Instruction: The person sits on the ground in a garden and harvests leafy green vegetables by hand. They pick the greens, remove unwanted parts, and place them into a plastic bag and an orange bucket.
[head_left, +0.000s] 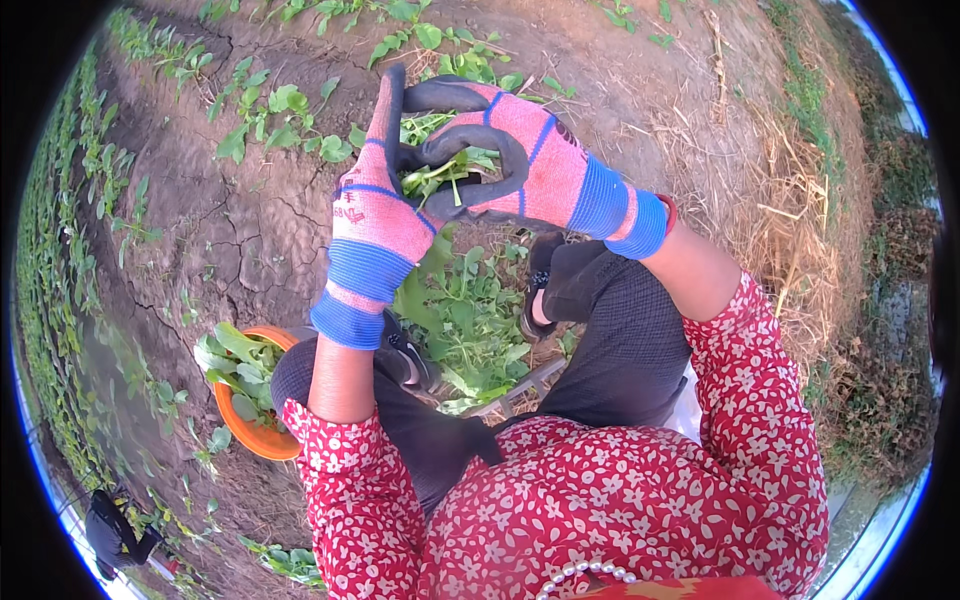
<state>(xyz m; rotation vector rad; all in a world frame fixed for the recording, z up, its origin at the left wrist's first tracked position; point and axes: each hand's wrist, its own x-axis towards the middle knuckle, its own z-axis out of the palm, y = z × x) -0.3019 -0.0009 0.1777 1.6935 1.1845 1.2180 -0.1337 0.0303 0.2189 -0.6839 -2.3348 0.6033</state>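
Observation:
My left hand (379, 184) and my right hand (510, 154) meet in front of me, in pink and blue knit gloves with dark coated palms. Cut-looking stems of leafy greens (435, 176) show between them. The thumb and fingers of my right hand curl around these stems. My left hand presses against the same bunch, its one visible finger stretched away from me and its other fingers mostly hidden. A large blurred leaf (424, 289) hangs just below the gloves. Beneath, between my shoes, lies a heap of picked greens (476, 322).
An orange bucket (259, 439) holding leaves stands by my left knee. Part of a metal frame (529, 386) shows between my legs. Growing seedlings (277, 112) dot the cracked soil ahead; dry straw (787, 210) lies right. Another person (112, 532) bends far off at lower left.

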